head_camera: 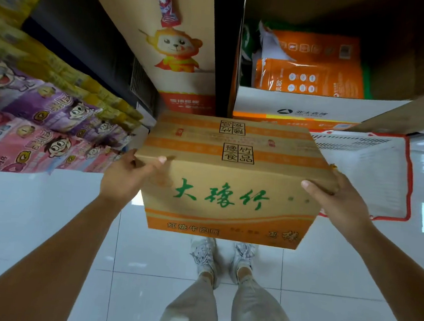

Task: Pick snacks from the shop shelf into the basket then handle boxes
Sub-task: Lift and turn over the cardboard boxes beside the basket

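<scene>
Brown cardboard box [232, 178] with green characters hangs at the centre of the frame, above the floor. Its long axis runs left to right and its printed side faces the camera. The left hand [124, 175] clasps its left end and the right hand [336, 198] its right end, thumbs over the top edge. Just behind its right end lies a white, red-rimmed basket [385, 174]. At upper right an open carton [288, 108] holds orange packets [309, 76]. Pink, purple and yellow snack packs [41, 123] line the left.
</scene>
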`<state>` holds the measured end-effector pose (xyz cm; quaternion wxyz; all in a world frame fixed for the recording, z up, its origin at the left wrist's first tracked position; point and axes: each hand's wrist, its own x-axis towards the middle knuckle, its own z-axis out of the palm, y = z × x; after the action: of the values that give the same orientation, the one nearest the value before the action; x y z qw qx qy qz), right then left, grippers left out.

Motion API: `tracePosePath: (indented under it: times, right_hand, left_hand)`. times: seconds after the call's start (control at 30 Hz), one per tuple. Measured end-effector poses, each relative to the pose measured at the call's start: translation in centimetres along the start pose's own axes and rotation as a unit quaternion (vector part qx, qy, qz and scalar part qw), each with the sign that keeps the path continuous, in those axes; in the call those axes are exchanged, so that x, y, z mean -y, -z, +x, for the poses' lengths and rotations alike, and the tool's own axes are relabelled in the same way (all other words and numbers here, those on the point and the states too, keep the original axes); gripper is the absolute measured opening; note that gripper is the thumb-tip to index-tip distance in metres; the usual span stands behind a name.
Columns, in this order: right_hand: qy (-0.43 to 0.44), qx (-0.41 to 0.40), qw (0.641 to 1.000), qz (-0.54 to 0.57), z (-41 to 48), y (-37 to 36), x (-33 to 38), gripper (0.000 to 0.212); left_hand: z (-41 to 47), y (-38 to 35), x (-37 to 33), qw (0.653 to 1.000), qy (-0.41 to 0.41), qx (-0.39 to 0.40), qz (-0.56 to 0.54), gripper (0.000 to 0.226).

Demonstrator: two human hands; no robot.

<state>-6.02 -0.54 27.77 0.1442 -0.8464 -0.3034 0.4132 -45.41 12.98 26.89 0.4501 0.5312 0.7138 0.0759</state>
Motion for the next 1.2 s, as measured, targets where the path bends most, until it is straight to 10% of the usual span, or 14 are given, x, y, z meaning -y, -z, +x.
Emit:
tracePosePath:
  times: [0.17, 0.8, 1.03, 1.2]
  right_hand:
    - [0.003, -0.025, 0.995, 0.098, 1.5, -2.0, 0.2, 0.071]
    - [-0.048, 0.013, 0.995, 0.088, 4.2, -6.7, -3.2, 0.094]
    - [-0.021, -0.017, 1.0, 0.001, 1.7, -3.3, -1.3, 0.075]
    - [-0.003, -0.01, 1.0, 0.007, -0.9, -2.3, -0.1, 0.084]
  left_hand:
    - [1.2, -2.2, 0.4, 0.987, -0.004, 0.001, -0.161, 0.049]
    - [2.6, -6.8, 4.6, 0.994, 0.077, -0.002, -0.077, 0.08]
    - [1.4, -4.8, 3.4, 0.997, 0.028, -0.03, -0.06, 0.036]
    - [1.1, -2.7, 1.5, 0.992, 0.016, 0.028, -0.119, 0.071]
